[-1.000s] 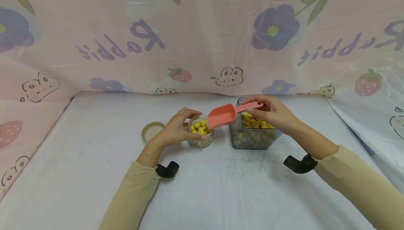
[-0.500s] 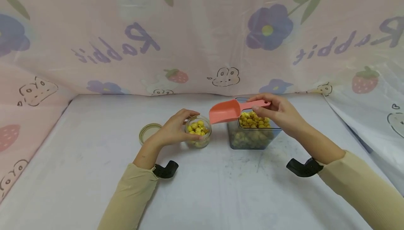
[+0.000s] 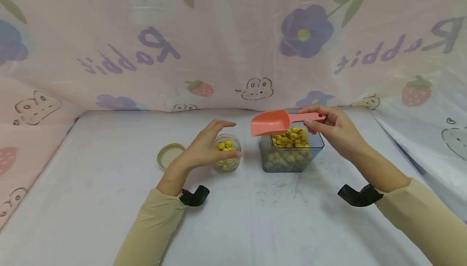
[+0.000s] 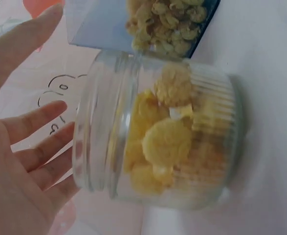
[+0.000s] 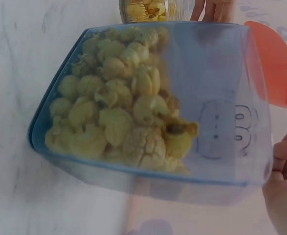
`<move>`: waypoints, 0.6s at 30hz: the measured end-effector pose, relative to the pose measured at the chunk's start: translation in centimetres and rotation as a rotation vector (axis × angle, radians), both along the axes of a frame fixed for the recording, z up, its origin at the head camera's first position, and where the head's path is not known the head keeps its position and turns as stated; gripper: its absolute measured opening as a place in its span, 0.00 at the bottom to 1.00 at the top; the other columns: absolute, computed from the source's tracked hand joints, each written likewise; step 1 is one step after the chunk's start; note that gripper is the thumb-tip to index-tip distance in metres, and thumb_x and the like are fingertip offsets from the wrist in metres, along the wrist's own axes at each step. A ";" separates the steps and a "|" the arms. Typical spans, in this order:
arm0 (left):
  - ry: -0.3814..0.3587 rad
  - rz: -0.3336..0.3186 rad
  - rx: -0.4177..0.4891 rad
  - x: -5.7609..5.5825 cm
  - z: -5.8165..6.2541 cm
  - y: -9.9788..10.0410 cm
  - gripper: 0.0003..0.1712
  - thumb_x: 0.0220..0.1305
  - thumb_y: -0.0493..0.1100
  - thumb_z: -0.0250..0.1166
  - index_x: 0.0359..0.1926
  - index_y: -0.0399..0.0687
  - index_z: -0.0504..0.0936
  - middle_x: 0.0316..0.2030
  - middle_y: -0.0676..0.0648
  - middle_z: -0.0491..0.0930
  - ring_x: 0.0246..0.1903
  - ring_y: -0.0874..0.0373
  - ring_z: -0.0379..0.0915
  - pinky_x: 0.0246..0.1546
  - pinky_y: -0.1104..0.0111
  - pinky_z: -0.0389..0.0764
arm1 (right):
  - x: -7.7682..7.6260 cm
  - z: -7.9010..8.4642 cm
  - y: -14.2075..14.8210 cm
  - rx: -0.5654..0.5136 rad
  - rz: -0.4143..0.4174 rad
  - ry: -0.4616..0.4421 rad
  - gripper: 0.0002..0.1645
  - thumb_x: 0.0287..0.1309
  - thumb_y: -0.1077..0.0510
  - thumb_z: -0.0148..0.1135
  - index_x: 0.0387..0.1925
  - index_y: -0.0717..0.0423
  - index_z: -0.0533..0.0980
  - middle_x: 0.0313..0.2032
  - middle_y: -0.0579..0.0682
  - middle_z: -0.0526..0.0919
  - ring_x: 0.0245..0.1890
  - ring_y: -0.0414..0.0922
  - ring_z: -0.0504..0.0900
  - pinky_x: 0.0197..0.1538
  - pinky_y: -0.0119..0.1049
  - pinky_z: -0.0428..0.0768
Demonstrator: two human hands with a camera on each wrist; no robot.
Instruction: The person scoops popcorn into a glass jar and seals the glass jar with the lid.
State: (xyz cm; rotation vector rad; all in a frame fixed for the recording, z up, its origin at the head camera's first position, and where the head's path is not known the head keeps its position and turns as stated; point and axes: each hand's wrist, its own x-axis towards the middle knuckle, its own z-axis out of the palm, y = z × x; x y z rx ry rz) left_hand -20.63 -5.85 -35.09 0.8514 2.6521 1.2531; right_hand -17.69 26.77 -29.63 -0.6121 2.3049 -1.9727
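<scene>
In the head view, the left hand [image 3: 198,146] has its thumb and fingers spread apart around the small jar [image 3: 227,166], with the thumb in front of the glass and the other fingers toward the back. The jar stands upright on the bench [image 3: 226,225] with some popcorn [image 3: 224,145] in it, and a round lid [image 3: 169,155] lies near it on the left. The right hand [image 3: 337,131] pinches the handle of the pink scoop [image 3: 275,122], up above the see-through tub [image 3: 286,164]. No popcorn shows in the scoop. To fill it well, I think it is best to push the front lip into the heap, then lift it flat and slow so nothing rolls off. In the left wrist view, the fingers are near the jar's top, but I cannot tell if any touch it. A soft hold low on the glass should stop it tipping and leave the top free. In the right wrist view, the heap of popcorn [image 5: 128,103] sits below the tub's rim, so the scoop should reach down past that edge without bumping the side.
</scene>
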 end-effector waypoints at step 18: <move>0.007 -0.007 0.049 -0.3 0.5 3.0 0.47 0.48 0.56 0.75 0.67 0.51 0.65 0.65 0.49 0.64 0.67 0.53 0.57 0.67 0.51 0.62 | 1.1 0.1 2.5 -0.087 -0.063 0.041 0.15 0.64 0.73 0.51 0.46 0.59 0.79 0.28 0.46 0.74 0.28 0.42 0.69 0.33 0.31 0.68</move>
